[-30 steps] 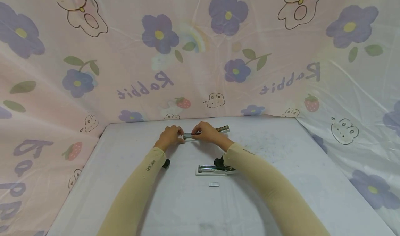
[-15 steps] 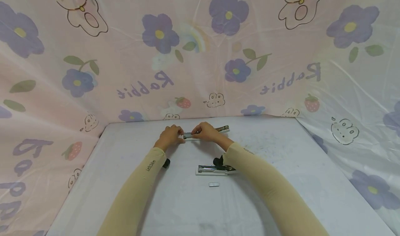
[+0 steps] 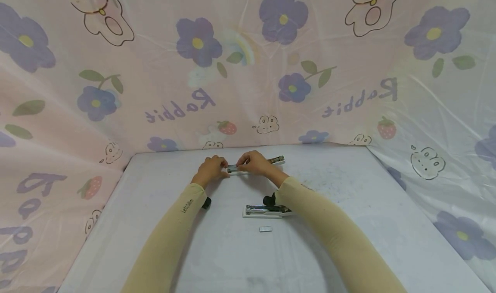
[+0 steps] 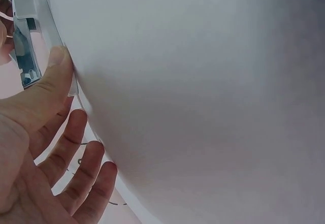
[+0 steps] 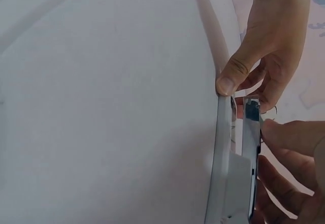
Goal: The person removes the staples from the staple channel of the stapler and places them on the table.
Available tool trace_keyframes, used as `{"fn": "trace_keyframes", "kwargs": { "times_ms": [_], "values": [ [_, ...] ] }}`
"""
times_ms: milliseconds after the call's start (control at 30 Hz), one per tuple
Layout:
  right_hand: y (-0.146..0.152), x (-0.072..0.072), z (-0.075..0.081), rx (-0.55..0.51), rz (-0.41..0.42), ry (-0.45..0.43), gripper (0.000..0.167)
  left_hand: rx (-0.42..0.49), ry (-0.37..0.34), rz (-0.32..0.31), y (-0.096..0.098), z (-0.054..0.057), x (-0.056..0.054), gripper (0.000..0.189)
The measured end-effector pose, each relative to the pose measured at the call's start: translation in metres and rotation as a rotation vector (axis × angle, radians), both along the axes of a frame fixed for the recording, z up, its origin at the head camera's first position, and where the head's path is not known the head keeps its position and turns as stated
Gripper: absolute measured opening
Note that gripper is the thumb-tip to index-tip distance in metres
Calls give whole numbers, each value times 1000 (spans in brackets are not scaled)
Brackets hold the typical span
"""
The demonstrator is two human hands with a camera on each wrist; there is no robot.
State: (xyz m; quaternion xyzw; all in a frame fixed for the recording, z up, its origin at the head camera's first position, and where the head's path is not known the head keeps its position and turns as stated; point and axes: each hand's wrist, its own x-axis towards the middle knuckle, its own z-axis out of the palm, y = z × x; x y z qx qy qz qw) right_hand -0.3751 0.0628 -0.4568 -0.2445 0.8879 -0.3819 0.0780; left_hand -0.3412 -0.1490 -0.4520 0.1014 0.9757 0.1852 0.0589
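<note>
Near the table's far edge lies an opened stapler [image 3: 232,169], its top arm [image 3: 276,160] swung back to the right. My left hand [image 3: 210,169] pinches the front end of its white base, with the thumb [image 4: 58,64] on the near side and the other fingers spread behind. My right hand [image 3: 253,163] bends over the metal magazine [image 5: 251,132]. In the right wrist view its thumb tip [image 5: 271,130] is right at the magazine's upper edge, and the other fingers curl along its side. Whatever lies between those fingertips is hidden.
A second opened stapler [image 3: 263,212] lies nearer, partly behind the right sleeve [image 3: 329,224]. In front of it is a small grey strip of staples [image 3: 265,229]. The white table [image 3: 155,224] ends at a printed cloth [image 3: 248,90] at the back.
The right hand has shifted very slightly left along the magazine. The left hand and both staplers stay in place.
</note>
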Motion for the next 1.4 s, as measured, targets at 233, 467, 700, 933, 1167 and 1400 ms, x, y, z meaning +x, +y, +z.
{"fn": "trace_keyframes", "kwargs": {
  "times_ms": [233,467,700,933,1167,1400],
  "values": [
    [-4,-1,-1,6,-10,16,12,-3,-2,2,0,1,1,36],
    [-9,-5,-5,-1,-16,48,12,-4,-4,2,-1,1,1,36],
    [-13,-4,-3,21,-37,64,12,9,2,-10,-1,-1,-1,39],
    [-15,-4,0,29,-32,107,21,8,-2,-7,-2,-1,-1,38],
    [-16,-4,1,68,-10,118,14,5,1,-5,-1,-1,-2,39],
    [-12,-1,9,72,-7,143,14,-5,2,-3,-2,-1,-1,40]
  ]
}}
